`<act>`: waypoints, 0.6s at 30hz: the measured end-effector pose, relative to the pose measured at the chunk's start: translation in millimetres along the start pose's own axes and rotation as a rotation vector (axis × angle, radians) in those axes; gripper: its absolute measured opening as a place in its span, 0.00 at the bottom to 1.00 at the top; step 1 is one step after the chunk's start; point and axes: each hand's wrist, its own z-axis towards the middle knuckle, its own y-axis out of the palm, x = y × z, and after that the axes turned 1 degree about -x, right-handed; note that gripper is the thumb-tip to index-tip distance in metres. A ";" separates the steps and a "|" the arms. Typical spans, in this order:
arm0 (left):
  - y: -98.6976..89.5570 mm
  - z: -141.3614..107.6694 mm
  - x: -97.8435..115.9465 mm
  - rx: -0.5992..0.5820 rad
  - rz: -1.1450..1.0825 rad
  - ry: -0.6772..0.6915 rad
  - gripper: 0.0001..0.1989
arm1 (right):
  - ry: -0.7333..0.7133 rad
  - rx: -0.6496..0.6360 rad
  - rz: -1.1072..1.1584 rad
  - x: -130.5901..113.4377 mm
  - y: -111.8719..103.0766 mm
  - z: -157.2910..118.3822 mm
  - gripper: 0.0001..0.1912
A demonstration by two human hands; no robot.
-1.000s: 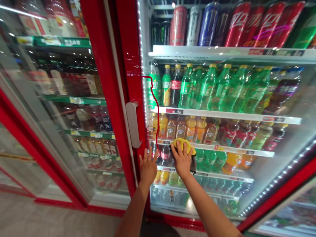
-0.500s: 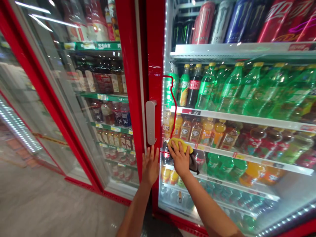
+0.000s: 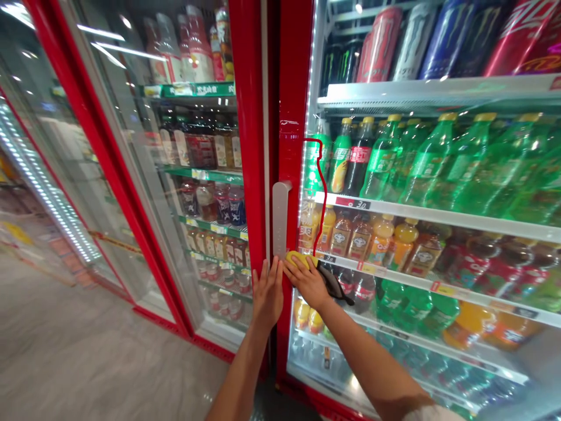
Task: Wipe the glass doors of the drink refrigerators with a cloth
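Note:
My right hand [image 3: 307, 282] presses a yellow and dark grey cloth [image 3: 335, 285] against the lower left part of the glass door, beside its red frame [image 3: 289, 158]. Yellow cloth shows above the fingertips, and the grey end hangs off to the right of the wrist. Just left of it, my left hand [image 3: 267, 295] lies with fingers stretched upward on or against the red frame, below the grey door handle [image 3: 280, 216]. Its fingertips reach the handle's lower end; whether they touch it I cannot tell. A thin red outline [image 3: 324, 193] runs down the glass above the cloth.
Behind the glass, shelves hold green bottles [image 3: 432, 158], orange drinks [image 3: 381, 237] and tall cans [image 3: 380, 44]. A second red-framed cooler [image 3: 252, 146] with bottles and jars stands to the left. Grey floor [image 3: 109, 356] lies at the lower left.
My right hand and the cloth have slid left across the glass to the door frame, close to my left hand. My left hand stays near the handle's lower end. The view has shifted slightly left.

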 end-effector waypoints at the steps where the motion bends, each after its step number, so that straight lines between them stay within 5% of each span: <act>1: -0.4 1.5 -1.1 -0.004 0.010 0.003 0.36 | -0.004 0.001 -0.004 -0.4 1.2 0.5 0.26; 6: -3.3 3.2 -12.2 -0.055 0.029 0.026 0.36 | -0.139 -0.020 -0.013 4.1 2.9 -10.1 0.26; 13: -2.9 3.4 -24.7 -0.112 0.038 0.007 0.36 | -0.024 0.010 -0.015 -10.6 7.1 11.1 0.26; 18: 1.3 5.2 -19.4 -0.112 0.059 -0.023 0.39 | -0.215 0.010 -0.029 8.2 -2.4 -5.0 0.23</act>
